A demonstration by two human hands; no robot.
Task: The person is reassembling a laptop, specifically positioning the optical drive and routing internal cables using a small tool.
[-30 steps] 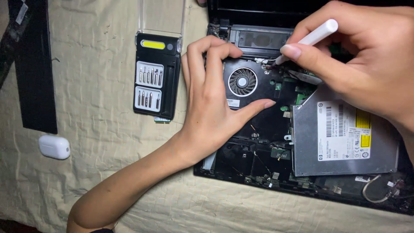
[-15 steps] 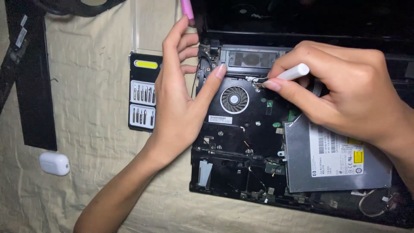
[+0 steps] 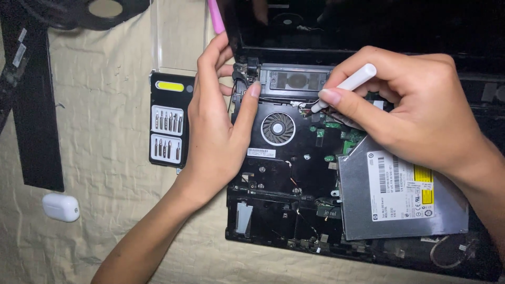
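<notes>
Laptop (image 3: 294,210) (opened) on cloth (image 3: 115,210)

Your right hand (image 3: 421,121) grips a white tool (image 3: 344,87) above the black laptop chassis (image 3: 273,210). Right of the black fan (image 3: 278,128) sits a silver drive (image 3: 400,194) bearing 1 white and 2 yellow labels. Left of the fan: black bit case (image 3: 168,126), yellow strip.

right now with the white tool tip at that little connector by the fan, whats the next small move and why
Probably a gentle upward pry. The right hand has the white tool tip at the wired connector above the fan, and the left hand braces the laptop base.
</notes>
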